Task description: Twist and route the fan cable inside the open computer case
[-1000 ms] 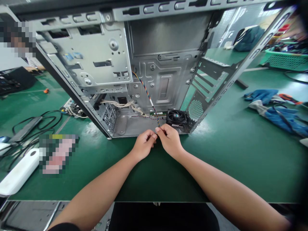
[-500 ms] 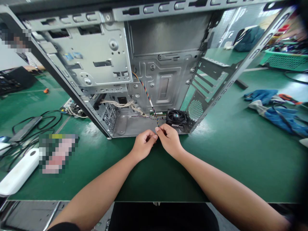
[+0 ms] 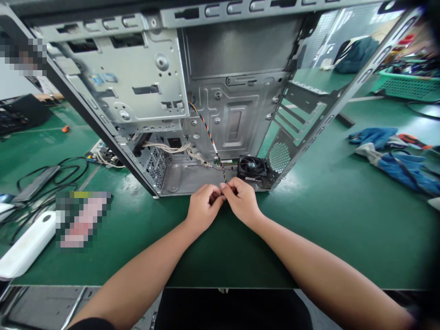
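Note:
A twisted multicoloured cable (image 3: pixel 208 131) comes out from behind the drive cage (image 3: pixel 137 73) of an open computer case (image 3: pixel 237 103) and runs down to my hands. My right hand (image 3: pixel 242 196) pinches it near its lower end, fingers closed. My left hand (image 3: pixel 203 206) is closed around the very end, touching my right fingertips; the tip itself is hidden between the fingers. Both hands are just in front of the case's lower edge. Behind my right hand, a black cooling fan (image 3: pixel 252 167) sits on the case floor, with a bundle of white wires (image 3: pixel 172 147) to the left.
Blue gloves (image 3: pixel 395 156) and a green basket (image 3: pixel 410 86) of parts lie on the green table (image 3: pixel 319 206) to the right. On the left are a white power strip (image 3: pixel 29 245), black cables (image 3: pixel 68 176) and a small circuit board (image 3: pixel 103 153). The case frame rises around the work.
My left hand has shifted slightly left and its fingers have closed further around the cable's end. The right hand keeps its pinch, nearly still.

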`<control>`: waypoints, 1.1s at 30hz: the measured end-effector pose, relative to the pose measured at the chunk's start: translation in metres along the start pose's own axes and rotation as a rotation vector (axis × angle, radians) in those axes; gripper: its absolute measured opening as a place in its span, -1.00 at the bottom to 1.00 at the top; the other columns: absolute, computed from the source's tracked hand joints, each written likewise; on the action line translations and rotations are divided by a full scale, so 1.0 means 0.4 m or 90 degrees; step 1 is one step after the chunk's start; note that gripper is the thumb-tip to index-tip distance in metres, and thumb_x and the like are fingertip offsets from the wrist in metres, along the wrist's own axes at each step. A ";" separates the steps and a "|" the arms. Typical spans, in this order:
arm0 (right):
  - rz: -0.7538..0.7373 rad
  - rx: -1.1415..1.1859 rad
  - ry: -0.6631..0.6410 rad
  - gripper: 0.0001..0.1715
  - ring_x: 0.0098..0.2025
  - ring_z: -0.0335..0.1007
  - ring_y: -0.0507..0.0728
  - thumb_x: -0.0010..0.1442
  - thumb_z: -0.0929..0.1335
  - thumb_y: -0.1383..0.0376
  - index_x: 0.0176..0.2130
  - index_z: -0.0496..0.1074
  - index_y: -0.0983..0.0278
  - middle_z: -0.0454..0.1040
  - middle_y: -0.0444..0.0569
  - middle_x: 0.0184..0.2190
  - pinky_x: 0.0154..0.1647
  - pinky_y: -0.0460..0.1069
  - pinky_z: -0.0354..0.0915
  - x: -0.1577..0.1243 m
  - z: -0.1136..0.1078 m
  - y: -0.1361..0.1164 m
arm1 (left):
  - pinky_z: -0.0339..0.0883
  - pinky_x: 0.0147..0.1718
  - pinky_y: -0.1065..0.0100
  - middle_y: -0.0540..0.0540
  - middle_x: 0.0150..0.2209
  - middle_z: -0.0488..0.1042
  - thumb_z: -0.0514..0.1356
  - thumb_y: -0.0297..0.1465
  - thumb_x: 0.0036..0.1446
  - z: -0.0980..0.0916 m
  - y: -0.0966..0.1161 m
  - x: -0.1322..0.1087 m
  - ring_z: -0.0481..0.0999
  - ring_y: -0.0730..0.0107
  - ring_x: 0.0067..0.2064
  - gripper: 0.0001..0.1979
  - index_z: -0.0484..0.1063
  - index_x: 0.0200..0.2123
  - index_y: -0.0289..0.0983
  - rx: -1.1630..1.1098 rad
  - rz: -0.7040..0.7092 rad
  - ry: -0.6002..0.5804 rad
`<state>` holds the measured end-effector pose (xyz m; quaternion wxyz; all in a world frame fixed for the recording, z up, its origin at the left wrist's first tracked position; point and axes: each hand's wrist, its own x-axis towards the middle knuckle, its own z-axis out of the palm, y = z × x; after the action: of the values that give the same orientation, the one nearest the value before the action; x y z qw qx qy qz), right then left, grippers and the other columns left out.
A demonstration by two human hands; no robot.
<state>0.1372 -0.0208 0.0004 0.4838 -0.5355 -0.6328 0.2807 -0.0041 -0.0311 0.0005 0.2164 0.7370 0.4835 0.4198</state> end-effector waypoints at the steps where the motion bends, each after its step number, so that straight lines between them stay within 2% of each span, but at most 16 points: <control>1: 0.000 -0.002 0.000 -0.62 -0.55 0.08 0.00 0.20 0.30 0.17 -0.57 0.16 0.21 0.18 -0.22 -0.64 -0.50 -0.05 0.04 0.000 0.000 0.000 | 0.25 -0.44 0.45 0.04 -0.47 0.39 0.23 -0.43 0.09 -0.001 0.000 0.000 0.37 0.51 -0.47 -0.92 0.37 -0.41 -0.25 0.011 0.006 0.010; 10: -0.002 -0.012 -0.013 -0.63 -0.53 0.08 0.02 0.23 0.26 0.18 -0.56 0.14 0.21 0.18 -0.20 -0.62 -0.48 -0.04 0.03 0.000 0.003 -0.002 | 0.22 -0.34 0.38 -0.02 -0.43 0.48 0.14 -0.36 0.22 -0.007 0.000 0.003 0.43 0.40 -0.37 -0.85 0.43 -0.39 -0.24 0.077 0.023 -0.022; 16: -0.012 -0.015 -0.026 -0.65 -0.51 0.09 0.03 0.24 0.24 0.19 -0.55 0.13 0.21 0.19 -0.19 -0.60 -0.47 -0.05 0.04 -0.002 0.004 -0.005 | 0.22 -0.38 0.40 0.00 -0.45 0.48 0.11 -0.34 0.24 -0.007 -0.003 0.006 0.41 0.43 -0.42 -0.83 0.42 -0.38 -0.24 0.041 -0.026 -0.060; 26: 0.000 -0.011 0.007 -0.64 -0.54 0.10 0.02 0.21 0.28 0.16 -0.56 0.19 0.21 0.22 -0.20 -0.62 -0.48 -0.05 0.05 -0.002 -0.001 -0.006 | 0.31 -0.37 0.42 0.02 -0.44 0.55 0.24 -0.37 0.10 -0.005 0.005 0.000 0.49 0.44 -0.44 -0.93 0.43 -0.36 -0.24 -0.015 -0.069 -0.002; 33: -0.001 -0.011 0.007 -0.63 -0.54 0.09 0.02 0.21 0.29 0.16 -0.57 0.19 0.22 0.21 -0.20 -0.63 -0.48 -0.05 0.05 -0.002 0.000 -0.006 | 0.30 -0.33 0.39 -0.01 -0.39 0.57 0.18 -0.35 0.17 -0.006 0.000 0.002 0.51 0.40 -0.37 -0.91 0.45 -0.35 -0.23 0.040 -0.043 -0.026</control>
<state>0.1364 -0.0224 0.0022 0.4831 -0.5407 -0.6329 0.2716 -0.0057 -0.0304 0.0022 0.2174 0.7350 0.5164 0.3818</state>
